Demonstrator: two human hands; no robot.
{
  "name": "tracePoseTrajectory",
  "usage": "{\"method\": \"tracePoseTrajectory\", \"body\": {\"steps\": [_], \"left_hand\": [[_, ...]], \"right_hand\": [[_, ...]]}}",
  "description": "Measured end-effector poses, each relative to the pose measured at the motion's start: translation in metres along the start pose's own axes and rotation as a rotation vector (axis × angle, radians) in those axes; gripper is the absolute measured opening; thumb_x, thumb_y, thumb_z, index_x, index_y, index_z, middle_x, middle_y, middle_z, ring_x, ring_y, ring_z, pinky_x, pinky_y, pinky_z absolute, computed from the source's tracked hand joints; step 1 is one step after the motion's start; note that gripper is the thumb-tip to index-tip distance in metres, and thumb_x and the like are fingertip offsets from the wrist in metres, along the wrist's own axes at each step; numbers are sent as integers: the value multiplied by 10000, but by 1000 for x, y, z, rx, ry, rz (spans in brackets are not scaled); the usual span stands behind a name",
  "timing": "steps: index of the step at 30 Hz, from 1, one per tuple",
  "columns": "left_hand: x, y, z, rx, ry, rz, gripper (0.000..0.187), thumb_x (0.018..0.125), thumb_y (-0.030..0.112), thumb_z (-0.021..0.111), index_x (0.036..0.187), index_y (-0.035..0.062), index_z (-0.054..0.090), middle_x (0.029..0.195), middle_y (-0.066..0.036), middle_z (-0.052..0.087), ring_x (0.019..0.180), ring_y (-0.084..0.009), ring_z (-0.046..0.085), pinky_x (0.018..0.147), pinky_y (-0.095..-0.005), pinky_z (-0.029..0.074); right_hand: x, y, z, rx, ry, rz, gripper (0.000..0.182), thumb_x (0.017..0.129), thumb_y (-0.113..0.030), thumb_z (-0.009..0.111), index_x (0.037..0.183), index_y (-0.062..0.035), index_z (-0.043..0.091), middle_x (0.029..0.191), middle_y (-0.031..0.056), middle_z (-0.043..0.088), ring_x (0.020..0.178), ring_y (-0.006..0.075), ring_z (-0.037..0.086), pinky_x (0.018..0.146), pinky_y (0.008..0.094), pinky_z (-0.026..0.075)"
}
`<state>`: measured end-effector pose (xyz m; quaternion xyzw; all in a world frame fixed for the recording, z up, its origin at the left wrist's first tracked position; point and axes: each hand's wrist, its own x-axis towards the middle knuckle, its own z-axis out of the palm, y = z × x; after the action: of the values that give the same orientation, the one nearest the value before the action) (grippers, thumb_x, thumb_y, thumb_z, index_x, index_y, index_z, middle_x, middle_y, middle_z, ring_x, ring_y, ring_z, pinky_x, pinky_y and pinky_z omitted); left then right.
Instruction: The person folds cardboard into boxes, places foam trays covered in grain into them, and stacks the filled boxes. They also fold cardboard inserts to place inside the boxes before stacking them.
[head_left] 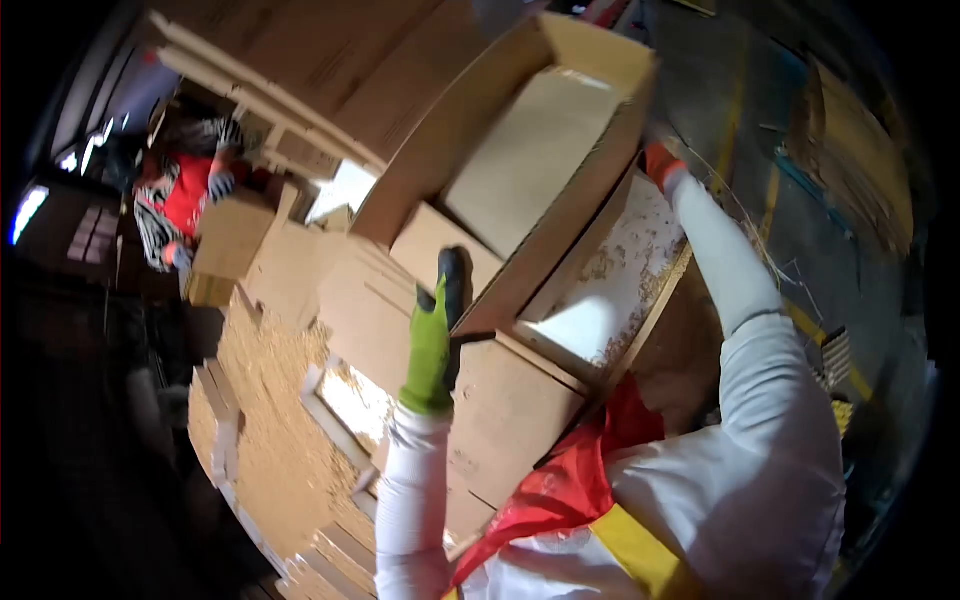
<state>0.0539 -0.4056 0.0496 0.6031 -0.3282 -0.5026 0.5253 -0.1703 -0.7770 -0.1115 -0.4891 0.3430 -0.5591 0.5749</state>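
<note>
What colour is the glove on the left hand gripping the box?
Bright green with a black fingertip area, on the left hand against the cardboard box; head view.

An open, empty brown cardboard box (530, 150) is tilted on its side above stacked cardboard.

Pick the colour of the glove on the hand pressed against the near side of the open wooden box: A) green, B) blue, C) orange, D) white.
A: the left hand, in a green glove with dark fingertips, lies against the wooden box.
</note>
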Motion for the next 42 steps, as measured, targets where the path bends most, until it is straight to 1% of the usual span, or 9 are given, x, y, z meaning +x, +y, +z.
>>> {"method": "tracePoseTrajectory", "body": {"steps": [11,15,17,19,21,29,34,36,42], "left_hand": [[44,-141,25,-513,324,-278,847,916,725,281,1482,95,282,1284,-113,520,1174,-268,518,919,-444,496],[49,-123,27,-127,351,-118,697,946,467,339,1504,76,195,1192,-111,335,1020,-216,327,839,-288,274],[54,-128,14,-319,425,-182,831,906,755,257,1455,142,370,828,4,526,575,-89,394,450,-226,301],[118,-233,-3,76,344,287,736,854,-3,499,1467,-118,109,1518,-315,169,1415,-436,183,1178,-396,189],[101,-251,-13,142,457,320,645,889,83,491,1438,-99,206,1466,-300,271,1366,-422,281,1135,-405,266],[-117,-184,-65,258,830,200,475,866,222,664,1299,76,532,1271,-158,588,1124,-315,593,951,-368,467],[-342,-293,-129,751,1481,-218,643,778,252,774,1318,34,500,1301,-176,527,1187,-339,510,996,-409,427],[-392,-343,-129,94,1274,-473,555,804,335,769,1216,12,583,1062,-147,664,937,-236,630,827,-320,491],[-440,-350,-134,261,1151,-313,402,821,272,705,1159,63,645,1044,-180,672,985,-351,605,857,-417,471]], "right_hand": [[-46,74,-47,426,-308,77,481,1022,-349,405,1434,-101,388,1415,44,453,1262,204,444,1077,339,345],[-36,88,-50,376,-240,141,485,1014,-351,416,1437,-116,392,1424,46,450,1266,210,448,1063,365,357],[-38,94,-58,369,-238,170,487,1009,-353,422,1439,-124,394,1429,47,448,1269,214,449,1055,379,363],[-40,97,-63,357,-260,195,490,1005,-354,428,1440,-132,396,1434,48,446,1271,217,451,1048,392,369],[-39,100,-59,328,-250,230,492,1001,-355,434,1442,-140,398,1438,49,445,1273,221,453,1041,405,375],[-135,114,-73,31,96,499,504,984,-361,458,1448,-170,406,1457,54,438,1282,234,459,1013,459,399],[-357,59,27,-374,-679,723,559,975,-376,506,1457,-121,383,1428,84,462,1278,230,466,1008,438,414],[-387,48,60,-558,-963,503,565,965,-306,559,1437,-53,382,1365,100,508,1225,214,498,1007,364,421],[-435,50,71,-488,-894,577,530,952,-226,610,1413,-39,427,1328,46,530,1190,168,507,1005,286,410]]}}
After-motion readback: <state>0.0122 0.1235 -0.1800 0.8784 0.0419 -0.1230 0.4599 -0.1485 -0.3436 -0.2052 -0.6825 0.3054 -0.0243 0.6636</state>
